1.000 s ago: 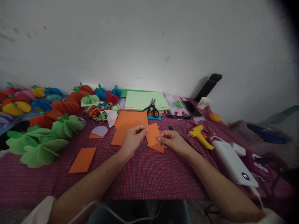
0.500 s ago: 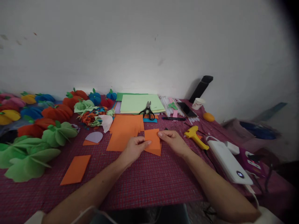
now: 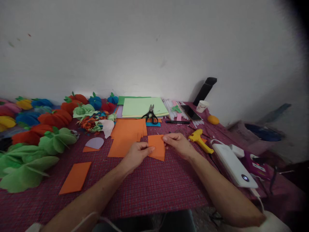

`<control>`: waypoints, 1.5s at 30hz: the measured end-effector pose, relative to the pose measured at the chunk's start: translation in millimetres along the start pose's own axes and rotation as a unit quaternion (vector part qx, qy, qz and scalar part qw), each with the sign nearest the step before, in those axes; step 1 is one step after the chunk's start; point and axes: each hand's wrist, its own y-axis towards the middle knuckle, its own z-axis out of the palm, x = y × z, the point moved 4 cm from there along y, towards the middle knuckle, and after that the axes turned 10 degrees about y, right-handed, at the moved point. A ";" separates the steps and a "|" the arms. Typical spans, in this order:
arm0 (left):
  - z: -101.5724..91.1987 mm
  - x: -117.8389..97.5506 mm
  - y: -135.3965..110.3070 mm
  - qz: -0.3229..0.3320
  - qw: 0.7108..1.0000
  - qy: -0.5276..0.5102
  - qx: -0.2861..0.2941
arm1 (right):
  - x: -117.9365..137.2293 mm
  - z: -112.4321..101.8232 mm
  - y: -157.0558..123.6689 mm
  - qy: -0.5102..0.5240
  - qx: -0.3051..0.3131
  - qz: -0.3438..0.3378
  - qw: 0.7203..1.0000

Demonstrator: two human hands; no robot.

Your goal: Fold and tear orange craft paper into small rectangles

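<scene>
Between my two hands is a piece of folded orange paper (image 3: 156,146), raised a little over the checked tablecloth. My left hand (image 3: 138,153) pinches its left edge with thumb and fingers. My right hand (image 3: 178,144) grips its upper right edge the same way. More orange sheets (image 3: 123,138) lie flat just behind and left of my left hand. A further orange rectangle (image 3: 76,178) rests on the cloth at the left. Beyond the held paper, black-handled scissors (image 3: 150,115) lie on a stack of pale green paper (image 3: 142,106).
Paper pumpkins (image 3: 55,118) crowd the left side, beside a heap of paper scraps (image 3: 93,122). On the right are a yellow glue gun (image 3: 201,141), a white power bank (image 3: 234,166), a phone (image 3: 190,112), a paper cup (image 3: 202,106), glue sticks (image 3: 169,106) and a pen (image 3: 177,122).
Both hands keep their hold on the folded orange paper. Its lower flap now lines up more closely with the upper one. The whole view has shifted slightly.
</scene>
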 end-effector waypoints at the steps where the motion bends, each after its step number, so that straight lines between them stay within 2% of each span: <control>1: 0.1 -0.2 -0.3 0.000 1.000 0.002 0.004 | -0.3 0.0 0.1 0.001 0.003 -0.002 1.000; 5: 1.3 -0.6 -0.6 0.008 1.000 0.005 0.021 | -1.1 -0.1 0.5 0.004 0.010 0.004 1.000; 8: 1.9 -1.9 0.3 0.033 0.999 0.004 0.012 | 0.9 -0.6 0.8 0.002 -0.009 -0.004 1.000; 10: 0.0 -5.4 0.5 0.066 0.998 -0.005 -0.020 | 3.2 -1.7 0.9 -0.006 -0.041 -0.023 0.999; 15: -13.4 -18.5 -5.8 0.142 0.975 0.042 -0.164 | 3.8 -3.8 1.1 -0.012 -0.096 -0.056 0.994; 22: -15.3 -28.0 -13.2 0.212 0.946 0.139 -0.203 | 1.5 -2.1 1.5 -0.025 -0.088 -0.070 0.993; 30: -16.1 -26.9 -11.6 0.180 0.951 0.133 -0.213 | 5.3 -0.2 -0.2 -0.032 -0.085 -0.081 0.993; 41: -18.1 -31.0 -16.5 0.212 0.935 0.148 -0.243 | 8.0 3.5 -3.9 -0.073 -0.066 -0.093 0.991; 45: -19.4 -29.9 -16.5 0.205 0.938 0.130 -0.247 | 8.5 5.2 -4.9 -0.086 -0.057 -0.094 0.990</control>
